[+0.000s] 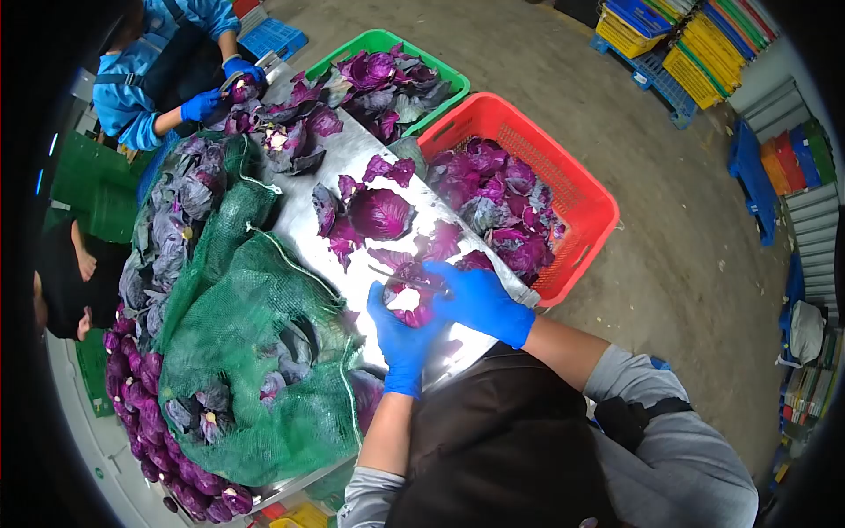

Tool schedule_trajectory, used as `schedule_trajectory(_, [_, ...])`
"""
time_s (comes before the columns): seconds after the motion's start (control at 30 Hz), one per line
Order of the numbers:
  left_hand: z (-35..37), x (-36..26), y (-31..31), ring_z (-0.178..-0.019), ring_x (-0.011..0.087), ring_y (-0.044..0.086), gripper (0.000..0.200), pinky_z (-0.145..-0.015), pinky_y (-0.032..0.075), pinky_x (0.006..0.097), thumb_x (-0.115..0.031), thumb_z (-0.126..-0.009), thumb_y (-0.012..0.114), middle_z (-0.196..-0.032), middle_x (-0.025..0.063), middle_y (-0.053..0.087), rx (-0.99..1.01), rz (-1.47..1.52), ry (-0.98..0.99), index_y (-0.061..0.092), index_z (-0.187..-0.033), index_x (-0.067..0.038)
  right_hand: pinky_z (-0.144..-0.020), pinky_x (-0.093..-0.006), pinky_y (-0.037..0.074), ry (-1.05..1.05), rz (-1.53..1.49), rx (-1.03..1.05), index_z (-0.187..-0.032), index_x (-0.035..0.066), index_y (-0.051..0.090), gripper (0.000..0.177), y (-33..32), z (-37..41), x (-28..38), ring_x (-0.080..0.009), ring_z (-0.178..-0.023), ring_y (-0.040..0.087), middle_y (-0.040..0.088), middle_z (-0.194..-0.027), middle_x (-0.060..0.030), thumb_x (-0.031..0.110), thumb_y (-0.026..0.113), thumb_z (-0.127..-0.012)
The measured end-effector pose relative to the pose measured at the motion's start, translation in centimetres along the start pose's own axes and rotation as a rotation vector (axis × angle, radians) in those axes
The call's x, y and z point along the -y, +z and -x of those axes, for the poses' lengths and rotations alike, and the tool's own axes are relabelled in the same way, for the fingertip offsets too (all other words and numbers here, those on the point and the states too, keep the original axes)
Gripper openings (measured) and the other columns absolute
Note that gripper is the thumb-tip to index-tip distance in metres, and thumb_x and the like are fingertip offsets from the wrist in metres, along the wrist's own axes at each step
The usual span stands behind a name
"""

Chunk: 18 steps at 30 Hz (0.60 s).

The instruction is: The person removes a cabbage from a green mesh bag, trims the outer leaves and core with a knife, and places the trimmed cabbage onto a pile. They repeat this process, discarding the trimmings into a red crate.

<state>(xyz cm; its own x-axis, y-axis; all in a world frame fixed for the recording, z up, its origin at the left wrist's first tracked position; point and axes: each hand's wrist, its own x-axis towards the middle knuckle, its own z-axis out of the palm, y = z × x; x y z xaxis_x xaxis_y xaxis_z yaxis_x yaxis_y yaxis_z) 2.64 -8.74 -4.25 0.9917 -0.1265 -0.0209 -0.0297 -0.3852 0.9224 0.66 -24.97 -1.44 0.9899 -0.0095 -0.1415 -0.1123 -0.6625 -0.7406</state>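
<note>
In blue gloves, both my hands work at the near end of a metal table [308, 211]. My left hand [403, 339] is closed around the near side of a red cabbage [414, 295], whose pale cut base faces up. A knife [400, 279] is in my right hand [484, 304], its thin blade lying across the top of the cabbage. Its handle is hidden by the glove. Loose purple leaves [380, 214] lie on the metal just beyond my hands. At my left a green mesh sack [255, 352] holds more cabbages with grey-purple outer leaves.
A red crate [576, 211] of purple leaves stands against the table's right edge, a green crate [458, 79] of leaves beyond it. Trimmed cabbages [141, 396] are heaped at the far left. A co-worker [145, 75] in blue handles cabbage at the far end; another person [75, 273] stands left.
</note>
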Motion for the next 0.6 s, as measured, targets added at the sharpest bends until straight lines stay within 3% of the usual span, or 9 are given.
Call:
schedule_trajectory(0.07, [-0.1, -0.9, -0.4, -0.109, 0.0219, 0.048, 0.105, -0.094, 0.042, 0.0331, -0.030, -0.055, 0.088, -0.122, 0.0148, 0.042, 0.023, 0.047, -0.031, 0.026, -0.132, 0.004, -0.061, -0.0369, 0.052, -0.097, -0.107, -0.157, -0.116, 0.012, 0.055, 0.044, 0.3, 0.4, -0.6, -0.0286, -0.067, 0.066, 0.065, -0.073, -0.0147, 0.028, 0.065, -0.077])
schedule_trajectory(0.23, [-0.3, 0.9, -1.8, -0.108, 0.0228, 0.051, 0.096, -0.093, 0.045, 0.0327, -0.013, -0.061, 0.085, -0.124, 0.0156, 0.042, 0.042, 0.247, -0.072, 0.025, -0.134, 0.001, -0.062, -0.0326, 0.052, -0.099, -0.317, -0.214, -0.087, 0.007, 0.063, 0.015, -0.7, 0.7, -4.1, -0.0238, -0.067, 0.067, 0.066, -0.075, -0.0134, 0.018, 0.068, -0.077])
schedule_trajectory(0.3, [-0.5, 4.1, -2.4, -0.111, 0.0230, 0.049, 0.097, -0.094, 0.044, 0.0326, -0.012, -0.060, 0.086, -0.126, 0.0162, 0.040, -0.042, 0.314, -0.142, 0.025, -0.134, 0.000, -0.064, -0.0312, 0.052, 0.366, -0.468, -0.130, -0.100, 0.008, 0.063, 0.026, -3.2, 1.3, -5.8, -0.0203, -0.070, 0.067, 0.067, -0.078, -0.0133, 0.020, 0.069, -0.078])
schedule_trajectory(0.37, [-1.1, 0.6, -3.2, -0.116, 0.0240, 0.044, 0.102, -0.099, 0.039, 0.0343, -0.016, -0.054, 0.088, -0.129, 0.0148, 0.038, -0.009, 0.559, -0.292, 0.028, -0.135, -0.001, -0.067, -0.0308, 0.052, 0.277, -0.276, -0.182, -0.108, 0.008, 0.060, 0.034, -4.0, 0.5, -5.4, -0.0199, -0.075, 0.067, 0.067, -0.085, -0.0136, 0.021, 0.070, -0.078])
schedule_trajectory(0.43, [-2.0, 0.1, -4.4, -0.120, 0.0255, 0.041, 0.107, -0.104, 0.034, 0.0367, -0.022, -0.049, 0.089, -0.130, 0.0130, 0.039, 0.355, 0.175, -0.015, 0.029, -0.135, -0.002, -0.070, -0.0303, 0.052, 0.203, -0.097, -0.226, -0.116, 0.008, 0.058, 0.043, -3.9, 0.4, -3.2, -0.0195, -0.081, 0.066, 0.067, -0.093, -0.0139, 0.022, 0.071, -0.078])
schedule_trajectory(0.47, [-2.9, -0.4, -4.2, -0.124, 0.0275, 0.039, 0.112, -0.105, 0.033, 0.0378, -0.025, -0.047, 0.088, -0.135, 0.0139, 0.036, 0.448, -0.059, 0.264, 0.026, -0.139, -0.004, -0.075, -0.0308, 0.051, 0.025, -0.182, -0.176, -0.121, 0.009, 0.055, 0.049, -3.8, -0.3, -0.9, -0.0206, -0.088, 0.065, 0.065, -0.102, -0.0141, 0.023, 0.071, -0.078])
schedule_trajectory(0.5, [-2.8, -0.5, -4.1, -0.124, 0.0275, 0.039, 0.112, -0.105, 0.033, 0.0378, -0.025, -0.047, 0.088, -0.135, 0.0139, 0.036, 0.446, -0.059, 0.267, 0.026, -0.139, -0.004, -0.080, -0.0313, 0.050, -0.158, -0.262, -0.126, -0.126, 0.009, 0.052, 0.054, -3.7, -0.8, 0.4, -0.0216, -0.095, 0.063, 0.063, -0.111, -0.0143, 0.025, 0.071, -0.078])
schedule_trajectory(0.53, [-2.5, -0.5, -3.9, -0.126, 0.0281, 0.037, 0.113, -0.106, 0.032, 0.0380, -0.026, -0.049, 0.087, -0.138, 0.0157, 0.033, 0.384, -0.014, 0.238, 0.025, -0.140, -0.003, -0.080, -0.0313, 0.050, -0.162, -0.260, -0.126, -0.126, 0.009, 0.052, 0.054, -2.9, -1.1, -0.2, -0.0216, -0.095, 0.063, 0.063, -0.111, -0.0143, 0.025, 0.071, -0.078])
schedule_trajectory(0.6, [-2.3, 0.0, -4.2, -0.133, 0.0298, 0.028, 0.115, -0.108, 0.029, 0.0386, -0.032, -0.053, 0.085, -0.145, 0.0192, 0.024, 0.266, -0.108, 0.274, 0.019, -0.142, 0.000, -0.087, -0.0330, 0.047, -0.046, -0.875, 0.143, -0.125, 0.008, 0.052, 0.054, -1.0, -1.7, -1.3, -0.0247, -0.104, 0.060, 0.059, -0.118, -0.0142, 0.032, 0.070, -0.080])
